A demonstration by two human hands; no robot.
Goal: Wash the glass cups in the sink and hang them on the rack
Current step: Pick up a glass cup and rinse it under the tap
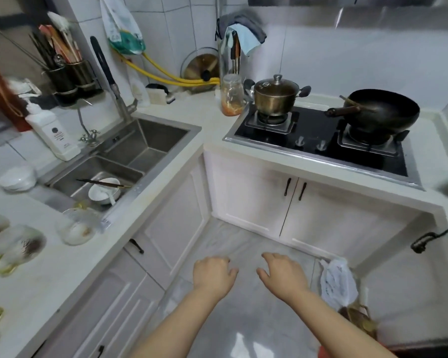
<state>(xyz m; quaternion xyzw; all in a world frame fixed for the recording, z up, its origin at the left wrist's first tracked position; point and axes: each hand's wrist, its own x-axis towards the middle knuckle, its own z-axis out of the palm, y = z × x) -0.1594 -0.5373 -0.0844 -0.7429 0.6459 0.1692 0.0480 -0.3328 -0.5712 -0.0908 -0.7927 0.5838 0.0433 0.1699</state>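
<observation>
Item, worktop [166, 120]: white, L-shaped, it is carrying everything listed here. Item, sink [150, 140]: steel, two basins, set into the worktop's left run; the nearer basin is holding a white bowl [104, 190] with chopsticks lying across it. Item, glass cups, several: they are lying along the worktop's left end, near its front edge, one cup [75, 227] just beside the sink's near corner, another cup [18, 245] further left with a yellow handle [2, 264]; more are showing cut off at the left. They are looking clear, stiff, light and breakable, likely slippery once wet; you are best taking each by the handle or round the body, not by the rim. No rack is plainly showing. Item, your left hand [214, 275] and right hand [282, 273]: both are hanging over the floor, well apart from the cups, fingers loosely curled, holding nothing.
</observation>
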